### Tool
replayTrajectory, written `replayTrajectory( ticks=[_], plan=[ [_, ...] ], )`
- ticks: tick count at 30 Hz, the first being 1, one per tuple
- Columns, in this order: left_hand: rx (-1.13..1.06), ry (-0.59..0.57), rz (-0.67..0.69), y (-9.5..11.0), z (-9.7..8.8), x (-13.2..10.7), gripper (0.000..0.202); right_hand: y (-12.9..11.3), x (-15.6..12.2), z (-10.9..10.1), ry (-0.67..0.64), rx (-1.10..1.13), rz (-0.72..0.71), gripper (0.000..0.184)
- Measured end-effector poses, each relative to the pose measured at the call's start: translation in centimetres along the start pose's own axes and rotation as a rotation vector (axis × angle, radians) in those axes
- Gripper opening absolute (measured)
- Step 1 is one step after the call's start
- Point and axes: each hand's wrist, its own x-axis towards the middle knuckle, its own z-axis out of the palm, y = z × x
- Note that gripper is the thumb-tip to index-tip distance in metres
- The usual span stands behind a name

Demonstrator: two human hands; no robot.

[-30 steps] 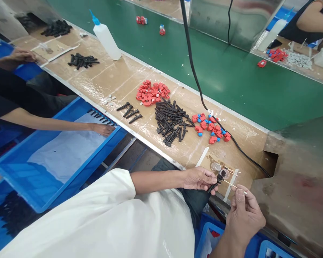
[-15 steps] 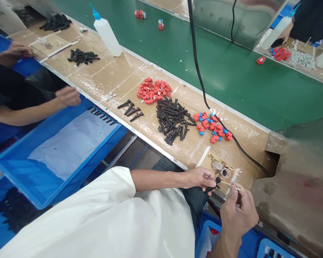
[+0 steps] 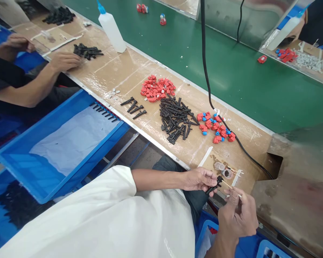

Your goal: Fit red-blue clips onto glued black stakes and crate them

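My left hand (image 3: 199, 179) pinches a small black plastic part (image 3: 214, 185) at the near edge of the cardboard-covered bench (image 3: 129, 77). In my right hand (image 3: 238, 213) a thin wooden stick (image 3: 228, 185) is pinched, its tip touching the black part's head. Just beyond them sit two small round caps (image 3: 223, 170) with dark paste. Farther up the bench lie a pile of black parts (image 3: 176, 120), a heap of red pieces (image 3: 157, 89) and a cluster of red-and-blue pieces (image 3: 215, 129).
A black cable (image 3: 208, 82) runs down across the green conveyor belt (image 3: 231, 71). A white squeeze bottle (image 3: 111, 27) stands far left. A blue bin (image 3: 56, 143) sits below the bench. A co-worker's hand (image 3: 64, 61) rests by another black pile (image 3: 87, 51).
The co-worker's hand left the blue bin and moved up onto the bench beside the far black pile. My right hand shifted slightly, keeping the stick at the black part.
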Motion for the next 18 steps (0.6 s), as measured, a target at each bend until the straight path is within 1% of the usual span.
replayTrajectory(
  ticks=[1, 3, 7, 10, 13, 16, 18],
  plan=[
    [0.033, 0.005, 0.023, 0.0, 0.1, 0.0, 0.061, -0.2, 0.1, 0.2, 0.024, -0.006, 0.044, 0.01],
    [0.132, 0.033, 0.1, -0.1, 0.2, 0.0, 0.065, -0.6, 0.3, 0.5, 0.051, -0.026, 0.077, 0.009],
    [0.317, 0.099, 0.26, -0.3, 0.2, -0.1, 0.065, -1.0, 0.6, 1.1, 0.037, -0.096, 0.01, 0.01],
    [0.365, 0.144, 0.324, -0.4, 0.1, -0.3, 0.065, -0.8, 0.7, 1.4, -0.025, -0.192, -0.112, 0.01],
    [0.372, 0.17, 0.339, -0.5, 0.0, -0.4, 0.064, -0.5, 0.9, 1.3, -0.099, -0.237, -0.289, 0.008],
    [0.355, 0.158, 0.341, -0.3, -0.1, -0.5, 0.063, -0.6, 1.1, 1.0, -0.122, -0.196, -0.456, 0.017],
    [0.319, 0.124, 0.328, -0.1, -0.1, -0.6, 0.063, -0.8, 1.2, 0.8, -0.116, -0.148, -0.514, 0.024]
  ],
)
